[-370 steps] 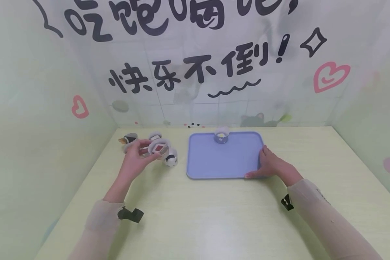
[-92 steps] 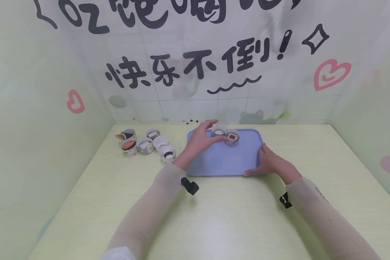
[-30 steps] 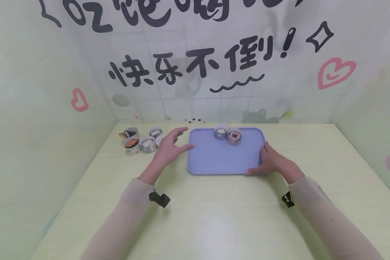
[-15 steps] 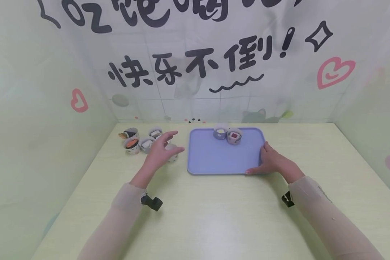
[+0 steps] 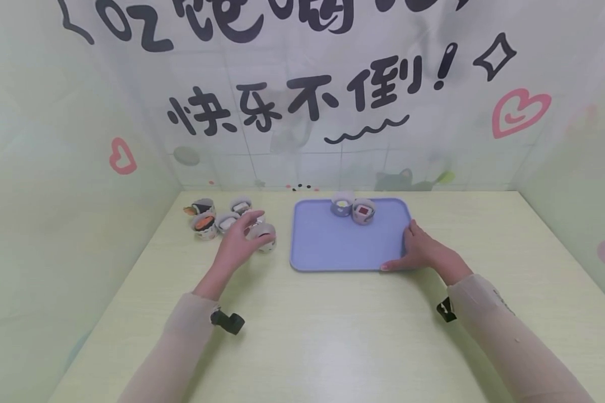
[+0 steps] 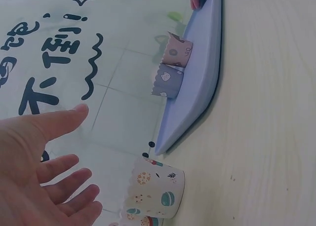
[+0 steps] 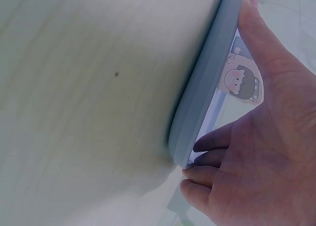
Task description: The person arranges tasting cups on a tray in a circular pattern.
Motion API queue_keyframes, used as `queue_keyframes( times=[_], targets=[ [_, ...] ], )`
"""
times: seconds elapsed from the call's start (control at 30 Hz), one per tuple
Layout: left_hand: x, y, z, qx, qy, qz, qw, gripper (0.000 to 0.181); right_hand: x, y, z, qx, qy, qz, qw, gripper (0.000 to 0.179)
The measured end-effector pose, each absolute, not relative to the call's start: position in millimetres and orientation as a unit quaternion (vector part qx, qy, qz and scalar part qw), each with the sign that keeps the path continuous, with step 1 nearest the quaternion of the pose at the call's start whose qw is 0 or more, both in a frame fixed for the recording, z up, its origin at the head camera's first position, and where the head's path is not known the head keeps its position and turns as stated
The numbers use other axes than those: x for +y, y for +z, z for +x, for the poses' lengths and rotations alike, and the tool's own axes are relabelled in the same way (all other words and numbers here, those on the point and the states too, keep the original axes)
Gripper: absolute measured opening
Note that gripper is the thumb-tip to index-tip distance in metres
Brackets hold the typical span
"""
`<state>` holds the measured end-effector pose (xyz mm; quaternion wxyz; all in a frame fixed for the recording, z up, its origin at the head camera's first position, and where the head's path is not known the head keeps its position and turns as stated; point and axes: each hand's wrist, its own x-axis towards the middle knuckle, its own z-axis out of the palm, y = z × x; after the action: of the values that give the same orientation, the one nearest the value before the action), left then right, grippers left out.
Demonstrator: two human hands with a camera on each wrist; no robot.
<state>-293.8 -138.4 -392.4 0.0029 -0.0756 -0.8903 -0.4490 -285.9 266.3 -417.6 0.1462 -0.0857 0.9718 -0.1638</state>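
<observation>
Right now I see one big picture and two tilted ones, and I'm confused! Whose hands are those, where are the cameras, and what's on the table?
No robot here: these are a person's bare left hand and right hand. The big picture comes from a head-worn camera, looking forward and down. The tilted ones come from wrist cameras, one watching each hand.

On the pale, wood-grained table lies a blue, rectangular, plastic-looking tray. Near its far edge stand a round, blue-grey paper-looking cup and a round, pink paper-looking cup. More small cups cluster left of the tray.

The right hand holds the tray's corner. The left hand, beside a round, white, picture-printed cup, holds nothing.
</observation>
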Motion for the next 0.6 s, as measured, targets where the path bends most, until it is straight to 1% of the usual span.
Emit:
queue_keyframes(
  times=[0.13, 0.43, 0.6],
  targets=[
    [-143, -397, -294, -0.887, -0.456, -0.068, 0.005, 0.066, 267, -418, -286, 0.972, -0.163, -0.087, 0.145, 0.139],
    [-151, -407, -295, -0.878, -0.476, -0.039, 0.004, 0.073, 267, -416, -285, 0.971, -0.172, -0.088, 0.141, 0.139],
    [-154, -414, -295, -0.876, -0.482, -0.023, -0.003, 0.072, 266, -416, -284, 0.971, -0.172, -0.084, 0.145, 0.140]
  ],
)
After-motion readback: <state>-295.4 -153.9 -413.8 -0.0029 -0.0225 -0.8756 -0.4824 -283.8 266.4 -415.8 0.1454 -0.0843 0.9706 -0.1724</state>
